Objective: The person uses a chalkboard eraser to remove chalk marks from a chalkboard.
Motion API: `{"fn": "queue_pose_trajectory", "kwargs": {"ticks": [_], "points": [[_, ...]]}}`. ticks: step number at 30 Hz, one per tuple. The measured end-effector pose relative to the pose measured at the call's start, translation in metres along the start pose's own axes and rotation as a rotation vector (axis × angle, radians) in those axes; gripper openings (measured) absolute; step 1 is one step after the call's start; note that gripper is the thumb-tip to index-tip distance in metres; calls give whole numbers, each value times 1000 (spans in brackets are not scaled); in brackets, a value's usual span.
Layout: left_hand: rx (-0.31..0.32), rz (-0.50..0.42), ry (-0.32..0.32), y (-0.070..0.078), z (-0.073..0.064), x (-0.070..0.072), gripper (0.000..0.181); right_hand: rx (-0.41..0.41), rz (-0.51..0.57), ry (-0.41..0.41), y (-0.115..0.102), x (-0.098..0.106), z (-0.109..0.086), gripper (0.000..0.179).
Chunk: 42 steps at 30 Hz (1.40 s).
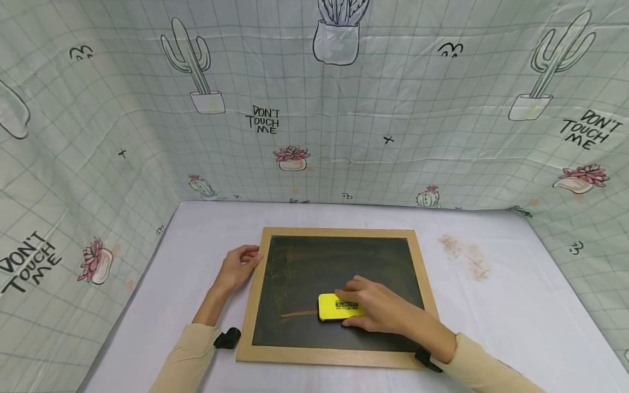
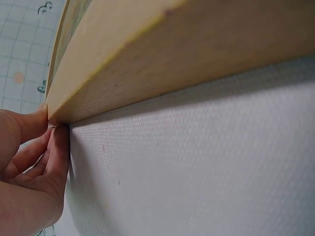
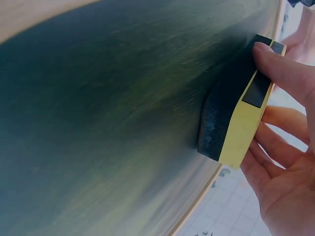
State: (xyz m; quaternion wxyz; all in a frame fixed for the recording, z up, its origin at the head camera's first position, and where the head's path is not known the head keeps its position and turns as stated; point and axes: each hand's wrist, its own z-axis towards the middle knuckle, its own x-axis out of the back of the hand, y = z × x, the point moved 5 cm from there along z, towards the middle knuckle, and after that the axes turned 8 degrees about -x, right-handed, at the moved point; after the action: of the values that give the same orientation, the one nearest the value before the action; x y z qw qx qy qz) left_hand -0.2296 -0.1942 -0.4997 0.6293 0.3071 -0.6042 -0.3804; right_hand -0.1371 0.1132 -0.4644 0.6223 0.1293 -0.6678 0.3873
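A chalkboard [image 1: 339, 267] with a pale wooden frame lies flat on the table. My right hand [image 1: 380, 305] grips a yellow and black board eraser [image 1: 328, 307] from above, its dark felt side down on the board. In the right wrist view the thumb lies along one side of the eraser [image 3: 241, 128], with the fingers round the other. To the left of the eraser runs a short orange-brown chalk line [image 1: 300, 314]. At the frame's left edge, my left hand [image 1: 239, 268] pinches the wood, thumb on the frame [image 2: 98, 83] and fingertips low by the tabletop.
Faint brownish smears [image 1: 282, 267] mark the board's left part. A white cloth covers the table [image 1: 496, 327], with a brown powdery stain [image 1: 464, 255] right of the board. Grid-patterned curtains [image 1: 344, 120] with cactus drawings enclose the back and sides.
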Motion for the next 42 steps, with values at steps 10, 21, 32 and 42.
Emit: {"fn": "queue_pose_trajectory", "kwargs": {"ticks": [10, 21, 32, 42], "points": [[-3, 5, -9, 1, -1, 0, 29, 7, -42, -39, -9, -5, 12, 55], [7, 2, -7, 0, -1, -1, 29, 30, -44, -62, -18, -9, 23, 56], [6, -2, -1, 1, -2, -1, 29, 75, -64, -81, -32, -16, 41, 56], [18, 19, -14, 2, -2, 0, 31, 99, -63, -125, -47, -22, 56, 56]]}}
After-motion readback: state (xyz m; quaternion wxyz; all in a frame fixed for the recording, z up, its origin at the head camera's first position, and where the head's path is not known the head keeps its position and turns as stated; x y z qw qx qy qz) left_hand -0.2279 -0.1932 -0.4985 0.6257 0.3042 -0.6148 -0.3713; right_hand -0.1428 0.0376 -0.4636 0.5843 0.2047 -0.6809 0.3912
